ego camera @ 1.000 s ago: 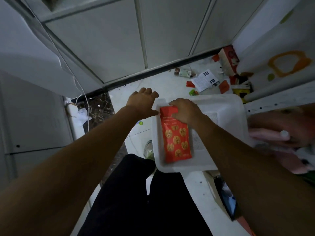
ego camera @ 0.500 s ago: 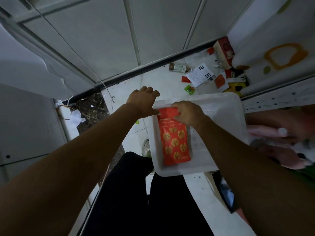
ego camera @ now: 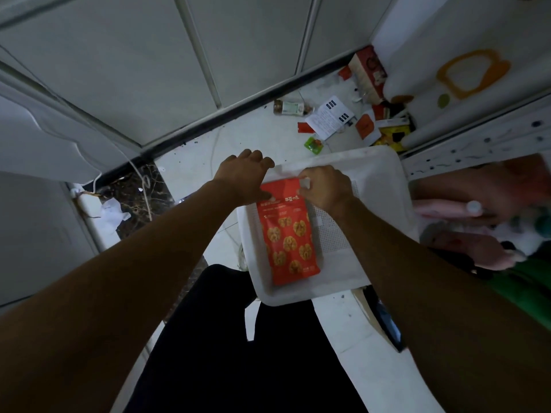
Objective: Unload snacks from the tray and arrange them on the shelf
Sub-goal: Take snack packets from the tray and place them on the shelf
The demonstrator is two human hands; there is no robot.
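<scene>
White perforated plastic tray (ego camera: 378,174) holds red walnut-print snack packet (ego camera: 287,234), its top pinched by right hand (ego camera: 323,189); left hand (ego camera: 243,174) grips tray rim, fingertips hidden beyond it.

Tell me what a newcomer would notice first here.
The bright red snack bag lying in the white tray, mid-frame, catches the eye first. The right hand pinches its top edge, and the left hand grips the tray's left rim. Beyond the tray, wrappers and papers litter the floor.
</scene>
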